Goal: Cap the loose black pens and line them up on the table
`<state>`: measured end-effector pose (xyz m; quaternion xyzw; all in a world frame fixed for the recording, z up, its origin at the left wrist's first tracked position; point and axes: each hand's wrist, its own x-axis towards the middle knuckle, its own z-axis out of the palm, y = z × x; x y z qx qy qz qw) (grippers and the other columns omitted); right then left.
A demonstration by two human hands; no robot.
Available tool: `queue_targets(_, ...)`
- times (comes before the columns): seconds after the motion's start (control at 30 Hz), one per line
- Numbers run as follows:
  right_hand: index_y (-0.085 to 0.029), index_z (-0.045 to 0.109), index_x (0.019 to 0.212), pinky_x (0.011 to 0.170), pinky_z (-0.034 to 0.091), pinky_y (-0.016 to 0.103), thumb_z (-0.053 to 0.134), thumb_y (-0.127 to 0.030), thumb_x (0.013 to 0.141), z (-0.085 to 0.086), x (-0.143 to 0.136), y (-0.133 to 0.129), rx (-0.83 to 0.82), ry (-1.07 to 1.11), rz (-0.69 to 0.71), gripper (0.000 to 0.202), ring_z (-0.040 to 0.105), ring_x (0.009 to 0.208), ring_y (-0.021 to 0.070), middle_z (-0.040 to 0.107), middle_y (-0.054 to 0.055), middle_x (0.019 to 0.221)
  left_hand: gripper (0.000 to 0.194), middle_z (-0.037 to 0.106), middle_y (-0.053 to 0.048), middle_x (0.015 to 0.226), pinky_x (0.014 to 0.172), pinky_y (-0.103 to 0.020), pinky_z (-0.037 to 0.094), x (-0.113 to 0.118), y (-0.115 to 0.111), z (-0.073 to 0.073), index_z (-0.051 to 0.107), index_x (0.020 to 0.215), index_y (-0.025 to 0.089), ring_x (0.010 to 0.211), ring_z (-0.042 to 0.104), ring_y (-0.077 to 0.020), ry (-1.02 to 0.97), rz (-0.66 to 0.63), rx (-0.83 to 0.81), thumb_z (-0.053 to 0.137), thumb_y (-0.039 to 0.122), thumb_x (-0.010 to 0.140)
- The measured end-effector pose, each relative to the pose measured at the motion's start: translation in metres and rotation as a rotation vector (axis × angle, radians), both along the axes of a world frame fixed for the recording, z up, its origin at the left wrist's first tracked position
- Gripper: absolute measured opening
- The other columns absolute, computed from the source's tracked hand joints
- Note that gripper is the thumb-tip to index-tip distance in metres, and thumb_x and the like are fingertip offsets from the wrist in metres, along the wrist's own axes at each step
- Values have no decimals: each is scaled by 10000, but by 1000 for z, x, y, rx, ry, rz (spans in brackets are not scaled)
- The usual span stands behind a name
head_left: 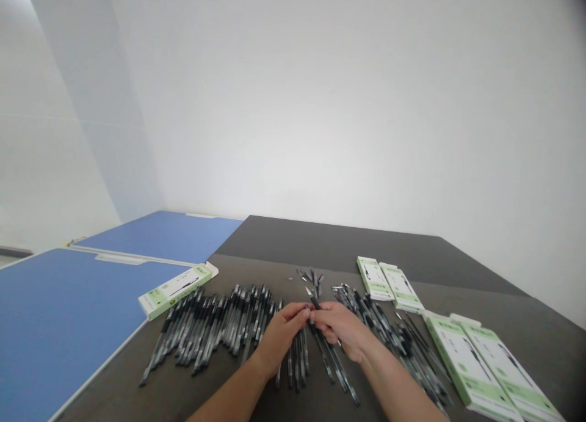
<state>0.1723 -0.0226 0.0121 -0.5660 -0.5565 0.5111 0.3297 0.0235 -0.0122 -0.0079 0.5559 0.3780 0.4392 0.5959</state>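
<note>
Over the middle of the dark table, my two hands meet at the fingertips. My right hand is closed on a pen, whose dark front part and pointed tip stick out beyond the fingers. Thumb and forefinger of my left hand are pinched together right beside that pen; the small thing between them is mostly hidden. Beneath and between the hands lie several loose pens. Small dark and clear pen parts, perhaps caps, are scattered just past the fingertips.
A wide row of clear-barrelled black pens lies to the left, under a green-and-white pen box. More pens spread at right, near two boxes and two nearer ones. Blue tabletops adjoin at left; a white wall stands behind.
</note>
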Motion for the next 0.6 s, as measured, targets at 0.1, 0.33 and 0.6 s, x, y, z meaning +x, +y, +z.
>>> queue_targets(0.1,-173,496,682,377,197,190,483,-451,753,-3,-3,-5,47,134,-41,287,252,391,53,381,-72,528,228,650,-13,758,690,-226,428,-1,3,-3,684,848,160,701,550,-120,-203,24,-123,646,344,717)
queue_targets(0.33,-175,608,701,572,352,231,384,-429,848,-12,0,-17,403,-182,-124,369,503,611,144,549,-7,606,225,621,-1,734,678,-189,474,-9,12,-3,672,820,157,661,564,-78,-566,245,-276,716,311,662)
queue_targets(0.6,-216,664,885,740,385,247,393,-305,864,-12,-2,-22,474,-521,-75,285,595,839,185,673,38,873,222,625,-6,742,661,-185,474,-7,12,-6,661,810,153,661,565,-81,-472,224,-258,708,317,667)
